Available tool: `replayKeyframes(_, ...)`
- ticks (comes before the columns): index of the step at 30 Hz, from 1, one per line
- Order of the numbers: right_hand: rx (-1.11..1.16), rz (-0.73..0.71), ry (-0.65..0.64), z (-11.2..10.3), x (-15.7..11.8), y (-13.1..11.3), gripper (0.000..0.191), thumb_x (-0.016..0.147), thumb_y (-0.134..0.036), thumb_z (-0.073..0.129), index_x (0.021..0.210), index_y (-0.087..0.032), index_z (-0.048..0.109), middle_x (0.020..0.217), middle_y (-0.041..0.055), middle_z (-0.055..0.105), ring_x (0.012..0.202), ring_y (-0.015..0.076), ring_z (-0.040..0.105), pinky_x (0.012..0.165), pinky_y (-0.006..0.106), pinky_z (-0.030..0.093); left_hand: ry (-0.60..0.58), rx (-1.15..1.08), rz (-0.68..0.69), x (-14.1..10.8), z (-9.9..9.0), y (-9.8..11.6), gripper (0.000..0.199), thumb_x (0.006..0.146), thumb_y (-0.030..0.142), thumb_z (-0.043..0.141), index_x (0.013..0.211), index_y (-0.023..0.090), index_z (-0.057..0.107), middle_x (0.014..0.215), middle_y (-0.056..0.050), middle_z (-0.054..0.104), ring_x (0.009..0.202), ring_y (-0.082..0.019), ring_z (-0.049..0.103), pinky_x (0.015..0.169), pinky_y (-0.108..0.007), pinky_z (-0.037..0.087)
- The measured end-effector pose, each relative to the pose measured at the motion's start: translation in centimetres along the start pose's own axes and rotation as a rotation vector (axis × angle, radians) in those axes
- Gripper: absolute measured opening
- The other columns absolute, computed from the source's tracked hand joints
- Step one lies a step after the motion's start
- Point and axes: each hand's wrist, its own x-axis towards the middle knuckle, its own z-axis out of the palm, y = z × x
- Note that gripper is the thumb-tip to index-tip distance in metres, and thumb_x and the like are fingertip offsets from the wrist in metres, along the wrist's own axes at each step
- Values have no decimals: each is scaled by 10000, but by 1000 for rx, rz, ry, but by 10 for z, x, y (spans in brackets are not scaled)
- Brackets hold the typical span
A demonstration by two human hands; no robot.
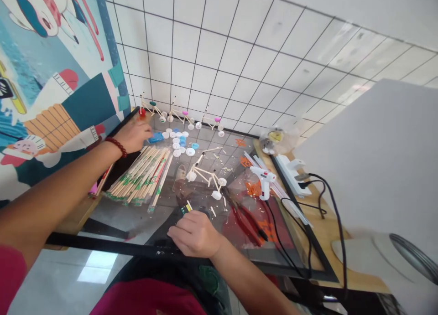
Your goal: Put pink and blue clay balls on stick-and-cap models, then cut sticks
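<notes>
from my remote feed i log the right hand (195, 235) first, nearest to me: fingers curled together, clamped on a small dark object (186, 209) with a yellow-green label (too small for me to name its kind). it sits over the near edge of a black-framed glass sheet (102, 242) lying on a wooden table (328, 233). just right of that hand lie red-handled pliers (248, 224) on orange paper scraps (255, 189). just ahead of the hand stands a stick-built bicycle model (205, 176) with white bottle-cap wheels, wood shavings around it. to its left lies a heap of wooden chopsticks (138, 176) in printed paper sleeves.

further on, the left hand (133, 135), red bead bracelet (116, 147) at the wrist, has its fingers together, tips touching a blue plastic piece (156, 137); i cannot tell if it grips. white and blue bottle caps (178, 144) lie just beside it. to the right, a white hot glue gun (263, 180) rests on the glass near a white power strip (290, 173) with black cords (318, 192). at the far edge stand three more stick models (179, 116) against a white tiled wall (219, 64)
</notes>
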Motion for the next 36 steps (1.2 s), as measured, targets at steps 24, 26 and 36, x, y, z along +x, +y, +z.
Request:
replayKeyframes(24, 447, 569, 235, -28, 9, -10, 645, 912, -560, 640, 1427, -220, 452, 1246, 144, 653, 1005, 233, 672, 846, 368, 550, 61, -1001, -371, -151, -40, 109, 121, 784, 287, 742, 712, 233, 661, 696, 14, 698, 649, -162, 660, 627, -290, 562)
replayKeyframes(26, 684, 757, 274, -28, 11, -29, 683, 922, -620, 587, 1451, -224, 418, 1252, 130, 651, 1019, 219, 681, 851, 342, 569, 34, -1216, -495, -189, -15, 146, 143, 755, 319, 769, 691, 238, 669, 659, 7, 686, 601, -160, 638, 579, -277, 539)
replayKeyframes(36, 652, 864, 245, -36, -18, -80, 488, 967, -370, 596, 1410, -224, 453, 1014, 51, 710, 855, 165, 683, 791, 276, 556, -430, -1297, -564, -238, 0, 176, 197, 697, 436, 805, 693, 239, 801, 650, -57, 712, 649, -208, 651, 660, -313, 558)
